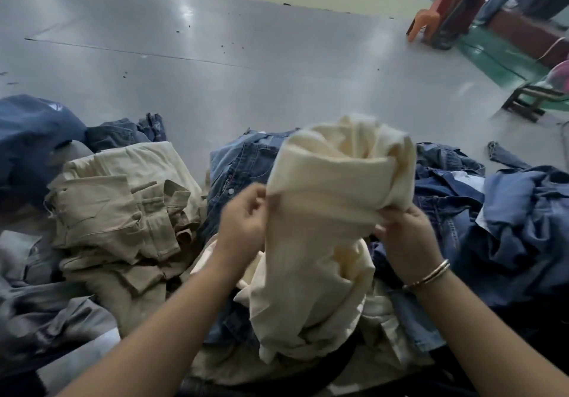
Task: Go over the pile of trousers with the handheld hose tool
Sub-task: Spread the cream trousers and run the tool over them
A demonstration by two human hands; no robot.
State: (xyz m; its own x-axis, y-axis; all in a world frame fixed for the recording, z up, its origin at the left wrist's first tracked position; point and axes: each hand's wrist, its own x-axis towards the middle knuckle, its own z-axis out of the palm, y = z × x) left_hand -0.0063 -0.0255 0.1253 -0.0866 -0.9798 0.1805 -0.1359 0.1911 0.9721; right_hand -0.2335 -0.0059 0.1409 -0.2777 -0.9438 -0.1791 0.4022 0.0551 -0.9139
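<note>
Cream trousers (pixel 323 212): one pair, lifted above the pile, bunched at the top and hanging down in folds between my two hands. Lower end rests on the heap in front of me.

My left hand (pixel 243 221): fingers curled, pinching the left edge of the cream trousers at mid-height.

My right hand (pixel 406 236): fingers curled into the cloth on the right side, just under the bunched top. Bangles (pixel 431 275) on that wrist.

Pile of trousers (pixel 446 212): spread across the near edge of the grey surface (pixel 215 45), reaching from my left side to my right side. It lies directly under and around the lifted pair.

Beige trousers (pixel 123 205): several pairs stacked roughly flat, left of my left hand, close to it but apart.

Blue jeans (pixel 243 162): behind the cream pair, partly hidden by it; more denim heaped on the right (pixel 523 227), touching the cream cloth near my right hand.

Dark blue garment (pixel 30 138): far left, beside the beige stack.

Grey garments (pixel 40 304): near left corner, under my left forearm.

Orange plastic chair (pixel 431 18): on the floor beyond the surface, upper right, well apart from the pile.

Low wooden stool (pixel 529 101): right edge, past the surface.
</note>
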